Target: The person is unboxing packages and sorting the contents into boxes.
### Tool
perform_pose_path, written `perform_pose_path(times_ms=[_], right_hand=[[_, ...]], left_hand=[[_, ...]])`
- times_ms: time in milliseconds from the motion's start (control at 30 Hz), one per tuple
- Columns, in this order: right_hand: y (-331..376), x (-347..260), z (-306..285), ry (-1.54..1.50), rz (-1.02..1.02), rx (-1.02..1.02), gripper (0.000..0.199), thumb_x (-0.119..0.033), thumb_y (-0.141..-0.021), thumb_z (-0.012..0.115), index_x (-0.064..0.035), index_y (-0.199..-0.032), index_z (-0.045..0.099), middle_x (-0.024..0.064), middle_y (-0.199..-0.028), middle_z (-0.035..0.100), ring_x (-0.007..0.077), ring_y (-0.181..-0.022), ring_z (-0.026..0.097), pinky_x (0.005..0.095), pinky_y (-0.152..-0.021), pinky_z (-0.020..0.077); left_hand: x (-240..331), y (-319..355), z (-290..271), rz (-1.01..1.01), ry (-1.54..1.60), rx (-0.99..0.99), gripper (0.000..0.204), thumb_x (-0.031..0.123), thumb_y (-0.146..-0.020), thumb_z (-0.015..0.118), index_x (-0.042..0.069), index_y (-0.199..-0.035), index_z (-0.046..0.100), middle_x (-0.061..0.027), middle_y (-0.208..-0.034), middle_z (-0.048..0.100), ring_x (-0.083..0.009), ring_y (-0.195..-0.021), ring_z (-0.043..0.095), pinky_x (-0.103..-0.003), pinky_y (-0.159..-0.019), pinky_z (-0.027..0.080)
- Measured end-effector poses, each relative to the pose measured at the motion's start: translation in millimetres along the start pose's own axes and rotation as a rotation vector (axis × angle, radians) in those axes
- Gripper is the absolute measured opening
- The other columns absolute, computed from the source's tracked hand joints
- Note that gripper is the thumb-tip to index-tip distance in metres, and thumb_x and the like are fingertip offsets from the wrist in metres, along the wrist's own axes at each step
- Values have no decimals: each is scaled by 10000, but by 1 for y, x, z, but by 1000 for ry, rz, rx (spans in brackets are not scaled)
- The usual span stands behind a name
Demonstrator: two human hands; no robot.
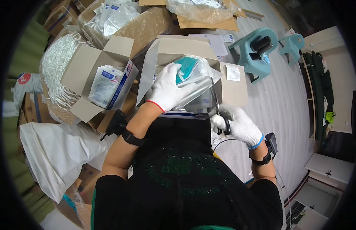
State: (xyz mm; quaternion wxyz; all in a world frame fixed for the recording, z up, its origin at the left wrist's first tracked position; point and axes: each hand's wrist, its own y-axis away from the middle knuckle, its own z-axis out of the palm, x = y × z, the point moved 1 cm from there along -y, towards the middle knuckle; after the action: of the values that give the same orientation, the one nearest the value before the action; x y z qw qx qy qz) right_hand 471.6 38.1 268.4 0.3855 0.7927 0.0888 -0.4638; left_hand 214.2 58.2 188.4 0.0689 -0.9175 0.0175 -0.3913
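Note:
My left hand (168, 89), in a white knit glove with a red cuff, is closed on a clear plastic bag (196, 89). Through the plastic shows a teal folded item (186, 69), its kind not plain. My right hand (237, 124), gloved in white with a blue cuff, grips black-handled scissors (215, 97). Their blades point up and away along the right edge of the bag; whether they touch the plastic I cannot tell. Both the bag and the blades are over an open cardboard box (181, 46), where flat packets (203, 101) lie under the bag.
To the left stands another open box (84, 67) with flat printed packets (105, 85). Beside it is a heap of white cords (62, 65). Large cartons (147, 28) with plastic liners fill the far side. Teal stools (258, 57) stand at the far right; a white sack (63, 153) lies at near left.

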Motion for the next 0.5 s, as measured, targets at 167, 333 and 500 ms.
perform_pose_path(times_ms=[167, 333, 500], right_hand=[[13, -18, -3, 5, 133, -5, 468, -414, -989, 702, 42, -1089, 675, 33, -745, 633, 96, -605, 556, 257, -519, 428], [29, -18, -8, -21, 126, 59, 490, -513, -981, 676, -30, -902, 651, 21, -682, 613, 81, -572, 553, 254, -523, 419], [37, -15, -9, -36, 27, 106, 461, -489, -985, 675, -29, -945, 659, 2, -684, 585, 83, -577, 523, 259, -526, 404]], left_hand=[[0, 7, -7, 46, -87, -167, 961, 496, -800, 799, -11, -1516, 406, -261, -1502, 480, -411, -1405, 459, -462, -1182, 364], [1, -2, -9, 51, -40, -225, 854, 408, -856, 752, 65, -1548, 386, -261, -1394, 570, -402, -1294, 561, -469, -1111, 441], [-4, -11, -8, 136, -266, -185, 635, 357, -948, 662, 152, -1506, 440, -204, -1242, 649, -405, -1077, 664, -485, -932, 545]])
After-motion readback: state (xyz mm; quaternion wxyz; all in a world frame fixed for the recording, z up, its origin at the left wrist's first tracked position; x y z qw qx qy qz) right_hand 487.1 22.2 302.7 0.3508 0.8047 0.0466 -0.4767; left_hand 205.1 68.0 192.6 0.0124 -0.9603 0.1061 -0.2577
